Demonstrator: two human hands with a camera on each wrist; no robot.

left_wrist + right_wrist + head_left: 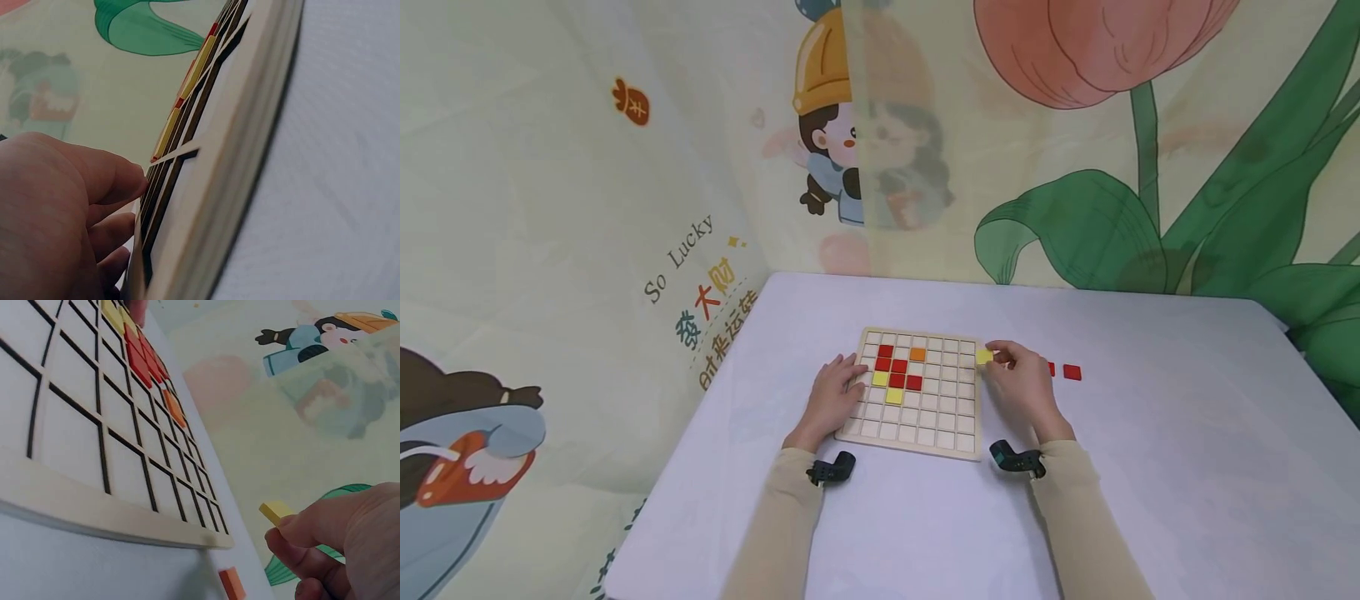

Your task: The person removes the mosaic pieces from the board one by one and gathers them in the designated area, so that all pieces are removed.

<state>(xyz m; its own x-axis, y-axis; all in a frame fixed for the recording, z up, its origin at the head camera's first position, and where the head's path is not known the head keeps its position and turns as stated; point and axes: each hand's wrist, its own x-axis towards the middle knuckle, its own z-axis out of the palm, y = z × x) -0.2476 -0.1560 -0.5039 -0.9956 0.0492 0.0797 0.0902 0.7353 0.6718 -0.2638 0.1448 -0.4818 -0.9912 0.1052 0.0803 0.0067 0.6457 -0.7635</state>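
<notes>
A pale wooden grid board (910, 451) lies flat on the white table. Several red tiles (896, 367), one orange tile (917, 354) and two yellow tiles (893, 397) sit in its upper left cells. My left hand (848, 375) rests with relaxed fingers on the board's left edge (237, 156), holding nothing. My right hand (997, 359) pinches a yellow tile (984, 357) just off the board's right rim, near the top corner. In the right wrist view the yellow tile (275, 511) sticks out from my fingertips (294, 534), raised above the table beside the board (94, 437).
Two red tiles (1072, 372) lie loose on the table right of my right hand, one partly hidden behind it. A loose tile (232, 582) shows below the board's corner. A printed cloth backdrop (625, 208) closes off the far and left sides.
</notes>
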